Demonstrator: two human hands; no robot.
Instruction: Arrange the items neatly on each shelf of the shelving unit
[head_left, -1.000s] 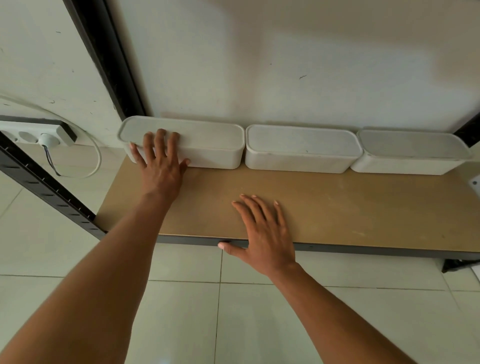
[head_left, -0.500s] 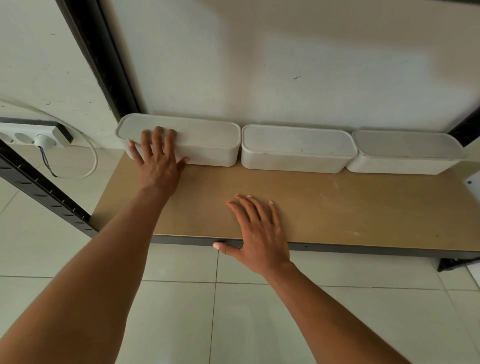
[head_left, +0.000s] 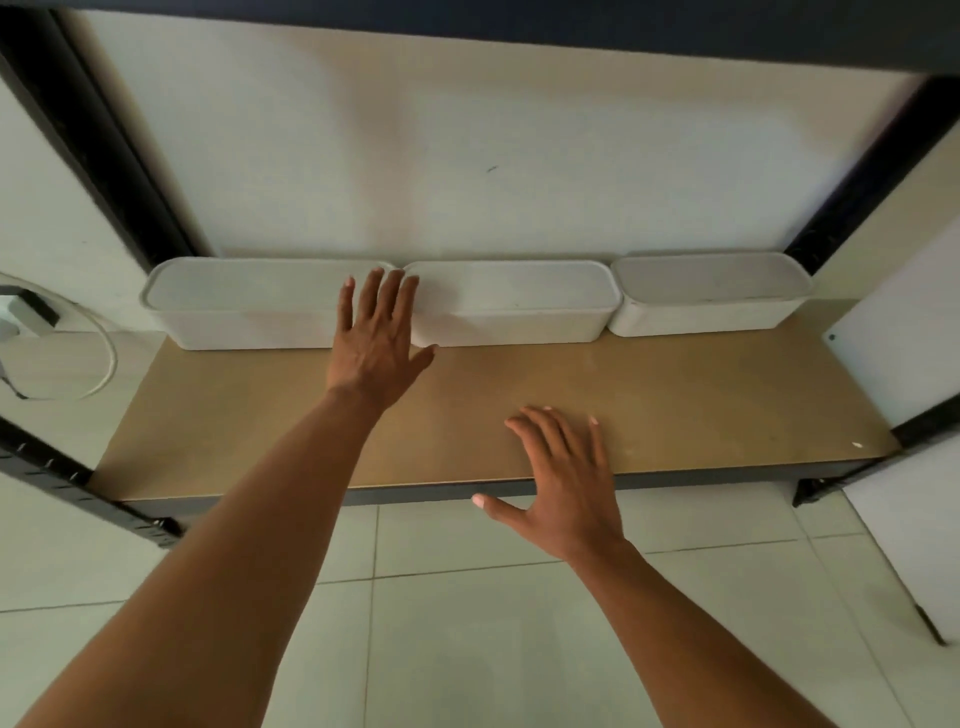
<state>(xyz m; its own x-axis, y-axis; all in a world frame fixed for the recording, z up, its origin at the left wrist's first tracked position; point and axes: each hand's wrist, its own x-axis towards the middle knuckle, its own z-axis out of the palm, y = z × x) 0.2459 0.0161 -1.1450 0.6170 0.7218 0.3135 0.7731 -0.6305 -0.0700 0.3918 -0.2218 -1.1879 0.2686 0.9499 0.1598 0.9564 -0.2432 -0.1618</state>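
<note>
Lining the shelf (head_left: 675, 405), three white bins (head_left: 519, 306), seemingly lidded, contents hidden.

Off-white wall (head_left: 467, 156) at back, small dark mark on it. Pale tiled floor (head_left: 467, 649) below, thin grout lines. Far left: power strip (head_left: 23, 314), partly cut off by frame edge; white cable (head_left: 107, 364) looping beside it. Far right: white panel (head_left: 898, 332), small dark dot near its edge.

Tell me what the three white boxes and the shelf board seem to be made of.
Left box, middle box and right box: probably matte plastic; rounded moulded corners, dull even white surface. Shelf board: likely bare fibreboard; flat brown, no visible grain, no shine.
</note>
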